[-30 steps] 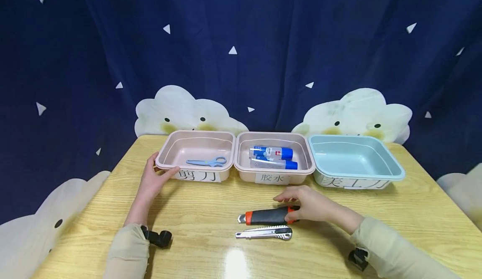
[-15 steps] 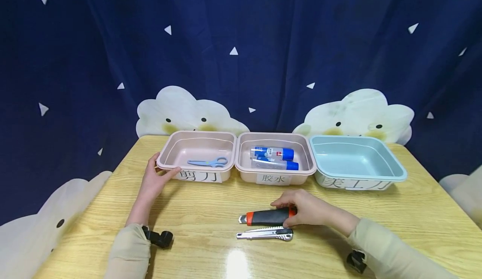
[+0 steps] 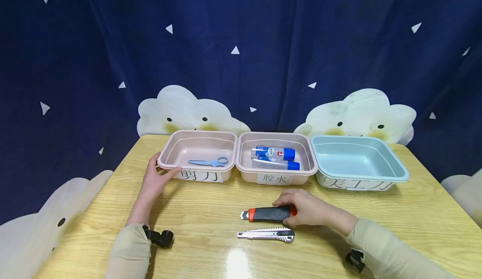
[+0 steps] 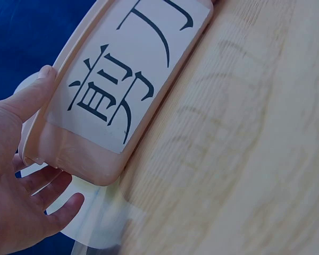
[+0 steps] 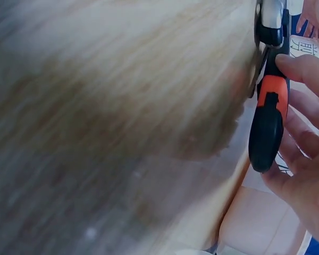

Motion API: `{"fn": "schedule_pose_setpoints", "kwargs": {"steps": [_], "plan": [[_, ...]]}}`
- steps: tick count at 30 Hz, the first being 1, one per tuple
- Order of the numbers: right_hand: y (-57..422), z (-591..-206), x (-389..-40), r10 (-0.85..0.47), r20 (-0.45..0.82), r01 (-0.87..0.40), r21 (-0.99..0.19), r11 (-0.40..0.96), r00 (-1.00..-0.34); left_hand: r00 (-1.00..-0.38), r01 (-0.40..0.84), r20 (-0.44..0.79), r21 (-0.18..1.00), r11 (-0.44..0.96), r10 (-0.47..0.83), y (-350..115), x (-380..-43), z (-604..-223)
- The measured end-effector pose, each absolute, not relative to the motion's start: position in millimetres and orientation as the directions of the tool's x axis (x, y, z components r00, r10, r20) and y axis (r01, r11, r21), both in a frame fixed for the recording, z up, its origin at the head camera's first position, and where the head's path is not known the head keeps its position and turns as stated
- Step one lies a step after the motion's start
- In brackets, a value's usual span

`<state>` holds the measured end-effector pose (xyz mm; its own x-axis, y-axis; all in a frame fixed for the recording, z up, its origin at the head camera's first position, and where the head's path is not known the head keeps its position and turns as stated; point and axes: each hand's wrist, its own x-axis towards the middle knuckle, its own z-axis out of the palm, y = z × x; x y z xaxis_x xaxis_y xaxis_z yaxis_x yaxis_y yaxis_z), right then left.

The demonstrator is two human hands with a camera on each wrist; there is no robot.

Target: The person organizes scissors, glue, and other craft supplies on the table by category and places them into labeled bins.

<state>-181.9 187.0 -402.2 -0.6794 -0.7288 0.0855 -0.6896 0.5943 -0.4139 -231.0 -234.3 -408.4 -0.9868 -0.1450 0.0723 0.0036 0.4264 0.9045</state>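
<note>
In the head view, a black utility knife with orange ends (image 3: 272, 213) has its blade end pointing left. My right hand (image 3: 306, 208) grips its handle end between thumb and fingers, also seen closely in the right wrist view. Just nearer than it lies a silver snap-off cutter (image 3: 266, 234), flat on the table. My left hand (image 3: 155, 178) holds the left front corner of a pink bin (image 3: 201, 133). In the left wrist view its thumb (image 4: 40, 90) presses on the rim, while the other fingers sit at the bin's side, partly hidden. Blue scissors (image 3: 209, 162) lie inside that bin.
A second pink bin (image 3: 274, 135) stands in the middle with two blue-capped glue tubes (image 3: 275, 153). To its right is a light-blue bin (image 3: 357, 157). All three carry paper labels in front. A dark-blue curtain (image 3: 241, 53) hangs behind the wooden table (image 3: 199, 229).
My right hand has closed its fingers round the utility knife's handle. The knife has moved slightly away from the silver cutter, widening the gap. My left hand stays at the bin corner.
</note>
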Motion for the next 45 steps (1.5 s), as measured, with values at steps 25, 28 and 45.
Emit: {"fn": "schedule_pose_setpoints", "kwargs": {"steps": [25, 28, 45], "plan": [[223, -364, -167, -0.678, 0.191, -0.704, -0.216, 0.677, -0.710, -0.987, 0.011, 0.079, 0.904, 0.428, -0.141, -234, -232, -407], [229, -358, -164, -0.673, 0.195, -0.700, -0.226, 0.677, -0.714, -0.987, 0.004, 0.072, 0.905, 0.426, -0.144, -234, -231, -408], [261, -325, -154, -0.563, 0.287, -0.624, -0.207, 0.754, -0.775, -0.988, -0.006, 0.062, 0.904, 0.427, -0.144, -234, -230, -408]]}}
